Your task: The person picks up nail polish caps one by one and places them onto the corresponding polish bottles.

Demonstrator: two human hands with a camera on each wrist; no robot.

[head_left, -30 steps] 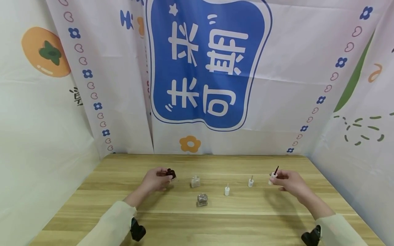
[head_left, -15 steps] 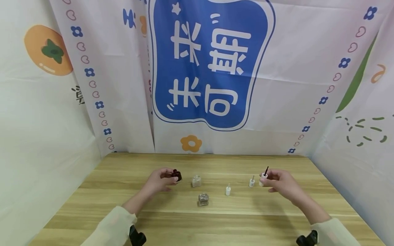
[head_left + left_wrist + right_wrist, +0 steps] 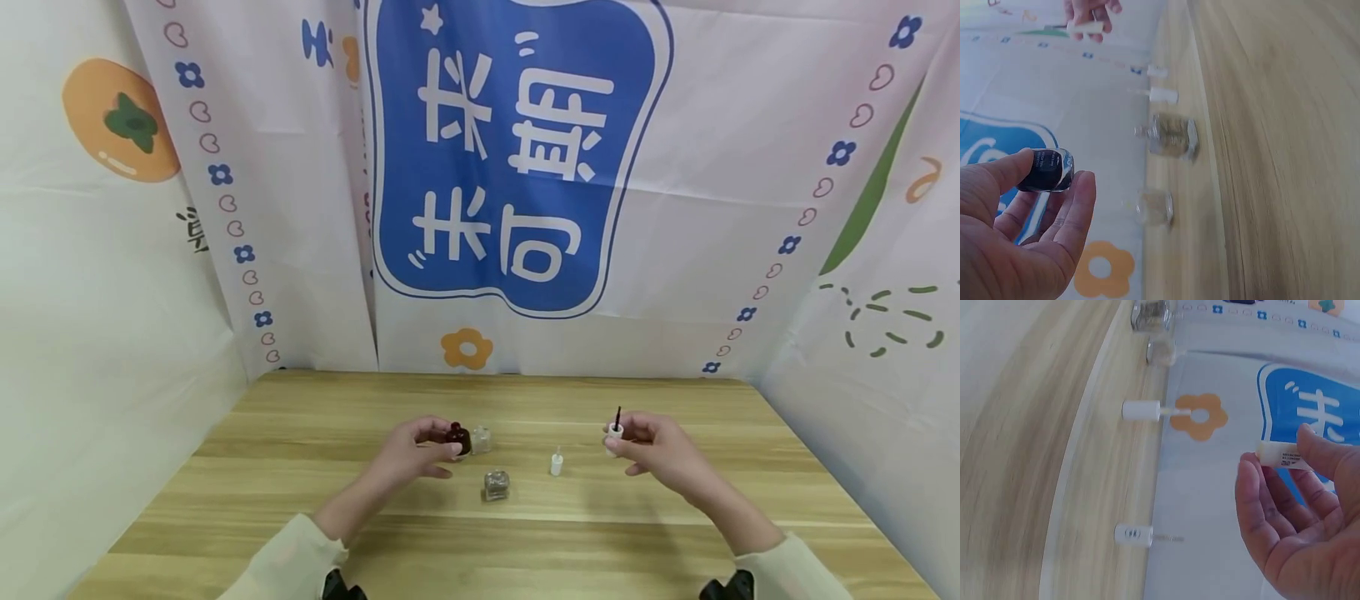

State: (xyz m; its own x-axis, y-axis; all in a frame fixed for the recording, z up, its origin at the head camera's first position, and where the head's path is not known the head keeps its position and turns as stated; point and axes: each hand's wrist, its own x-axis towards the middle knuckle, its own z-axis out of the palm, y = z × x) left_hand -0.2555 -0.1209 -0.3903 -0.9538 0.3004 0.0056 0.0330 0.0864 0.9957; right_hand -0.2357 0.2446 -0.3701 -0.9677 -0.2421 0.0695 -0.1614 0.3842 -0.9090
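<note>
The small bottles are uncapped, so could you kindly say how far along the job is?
Done: the clear bottle and grey bottle stand uncapped, two white caps brush-up, on the table. In hand: the left hand holds the dark bottle, the right hand a dark-brushed cap. Remaining, probably: setting down or rejoining that pair.

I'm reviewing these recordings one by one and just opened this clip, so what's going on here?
A person's left-hand grip holds a small dark bottle above the wooden table, while their right-hand grip holds a white cap with its dark brush pointing up. Bottle and cap are apart. On the table stand a clear bottle, a greyish bottle and two other white caps.
</note>
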